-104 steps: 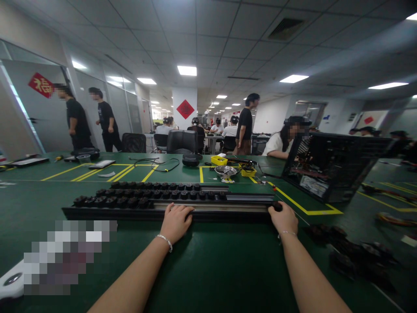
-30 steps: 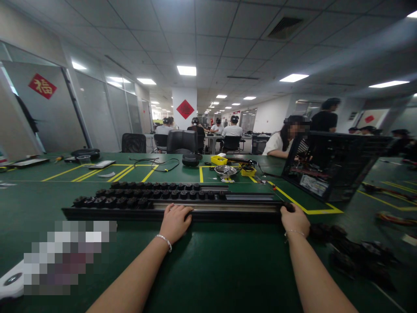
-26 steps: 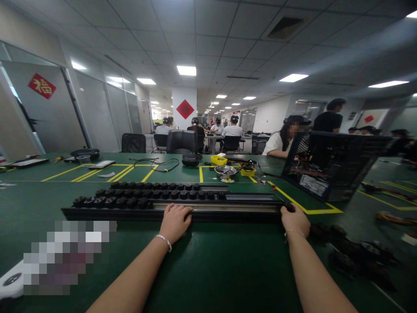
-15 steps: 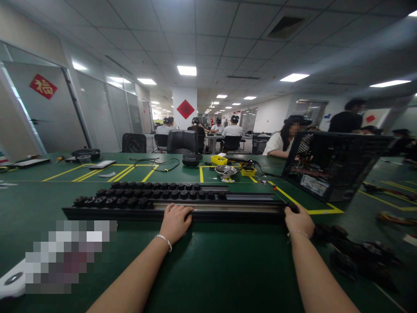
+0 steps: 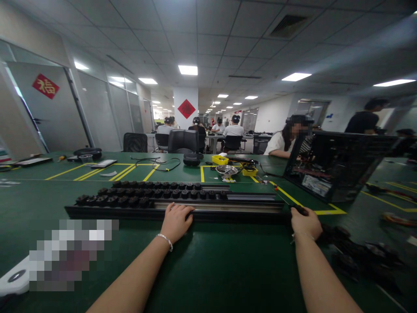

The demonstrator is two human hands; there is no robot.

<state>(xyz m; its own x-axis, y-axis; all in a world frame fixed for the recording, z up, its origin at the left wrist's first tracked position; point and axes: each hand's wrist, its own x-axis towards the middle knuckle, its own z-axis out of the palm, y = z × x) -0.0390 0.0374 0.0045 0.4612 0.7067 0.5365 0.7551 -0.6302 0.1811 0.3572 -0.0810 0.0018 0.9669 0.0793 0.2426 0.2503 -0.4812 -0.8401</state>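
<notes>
Across the green table lie several long black rails (image 5: 224,215) with pale metal grooves, side by side. Rows of round black socket-like pieces (image 5: 122,201) fill their left parts. My left hand (image 5: 176,222) grips the front rail near its middle, fingers over the upper edge and thumb on the near side. Just beyond the rail's right end, my right hand (image 5: 306,225) is closed around a small black piece (image 5: 298,210), mostly hidden by the fingers. This piece is apart from the rail.
A pile of black parts (image 5: 365,254) lies to the right. Behind it stands an open computer case (image 5: 339,169). A metal bowl (image 5: 226,170) and a yellow bin (image 5: 220,160) sit farther back. A white object (image 5: 16,276), partly pixelated, is at left. A co-worker (image 5: 276,145) sits opposite.
My right hand has moved right, off the rail's end, with the black piece in it. My left hand stays on the rail. A standing person in the background has shifted right.
</notes>
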